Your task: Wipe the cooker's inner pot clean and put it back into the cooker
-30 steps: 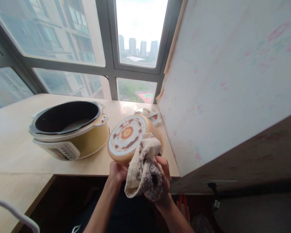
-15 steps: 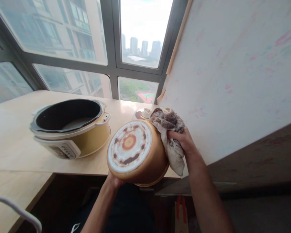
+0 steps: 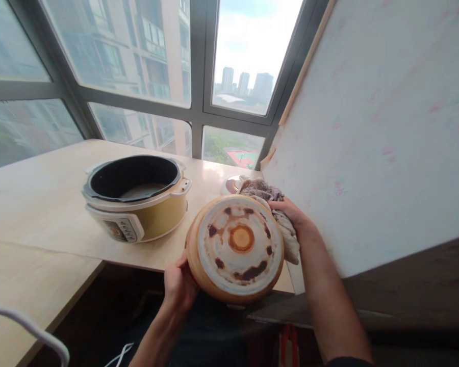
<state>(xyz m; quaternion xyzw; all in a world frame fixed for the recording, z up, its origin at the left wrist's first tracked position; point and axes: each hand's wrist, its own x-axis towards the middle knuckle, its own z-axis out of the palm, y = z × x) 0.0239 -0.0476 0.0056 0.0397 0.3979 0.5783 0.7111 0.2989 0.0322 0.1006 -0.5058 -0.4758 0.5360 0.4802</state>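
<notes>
I hold a gold inner pot (image 3: 237, 250) tipped on its side, its stained whitish bottom with brown scorch marks facing me. My left hand (image 3: 179, 285) grips the pot's lower left edge, fingers closed on it. My right hand (image 3: 290, 216) presses a dirty beige and brown cloth (image 3: 270, 196) against the pot's upper right side, behind the rim. The pot hangs in front of the near edge of the wooden table (image 3: 42, 204).
A yellow rice cooker body (image 3: 137, 201) with a dark open well stands on the table to the left. A small white lid part (image 3: 231, 184) lies behind the pot. A white board (image 3: 367, 127) leans on the right. Windows lie beyond. A white cable (image 3: 30, 331) crosses the lower left.
The pot has turned so its bottom faces me more squarely. My right hand carried the cloth from the front up and around behind the pot's right side. The view shifted left.
</notes>
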